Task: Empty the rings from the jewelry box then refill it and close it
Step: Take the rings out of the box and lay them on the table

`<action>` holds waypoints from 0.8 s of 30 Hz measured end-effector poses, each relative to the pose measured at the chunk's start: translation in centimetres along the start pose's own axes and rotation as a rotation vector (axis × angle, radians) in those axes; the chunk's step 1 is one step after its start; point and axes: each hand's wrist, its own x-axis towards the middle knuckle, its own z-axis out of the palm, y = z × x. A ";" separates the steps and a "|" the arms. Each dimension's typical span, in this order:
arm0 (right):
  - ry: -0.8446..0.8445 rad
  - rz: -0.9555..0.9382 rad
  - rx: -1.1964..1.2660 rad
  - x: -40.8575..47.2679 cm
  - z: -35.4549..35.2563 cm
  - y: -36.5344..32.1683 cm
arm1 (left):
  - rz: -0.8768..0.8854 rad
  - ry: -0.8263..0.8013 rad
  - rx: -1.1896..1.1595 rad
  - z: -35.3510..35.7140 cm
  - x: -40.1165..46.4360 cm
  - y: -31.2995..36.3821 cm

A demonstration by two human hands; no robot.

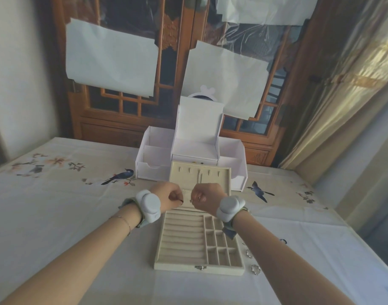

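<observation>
Rings (pixel 249 253) lie out on the tabletop near its right edge, just beside the right wall of the jewelry box (pixel 199 238), and your right arm hides part of them. The box sits open in the middle of the tabletop, close to the near edge, with its lid (pixel 199 179) leaning back toward the far edge. Its long padded rows look bare, and so do its small square pockets. So I think the emptying is done, or almost done, and the refilling comes next.

Going from left to right: your left hand (pixel 170 198) is held over the back of the box. Its fingers are curled in tight with the fingertips pressed together. It may be pinching something tiny, but it is too small for me to tell. Your right hand (pixel 205 198) is just beside it, curled the same way, with a small shiny bit at its fingertips. That may be a ring, but I cannot be sure.

Next, you need to pick up the rings by the right wall one by one, push each into a padded row, then bring the lid down. They are small and may roll, so pinch them gently.

A white paper organizer (pixel 153 159) stands behind the box, near the far edge.
</observation>
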 end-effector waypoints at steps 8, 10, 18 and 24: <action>0.317 -0.238 0.187 -0.6 -5.1 -2.0 | 0.185 0.279 -0.179 -4.7 0.2 2.9; 0.371 -0.264 0.192 -0.8 -6.3 -2.5 | 0.229 0.340 -0.184 -5.8 0.1 3.7; 0.541 -0.357 0.221 -3.0 -10.2 -3.9 | 0.379 0.497 -0.206 -9.5 -1.2 6.8; 0.639 -0.432 0.248 -5.0 -12.0 -4.5 | 0.461 0.534 -0.212 -10.7 -2.1 8.0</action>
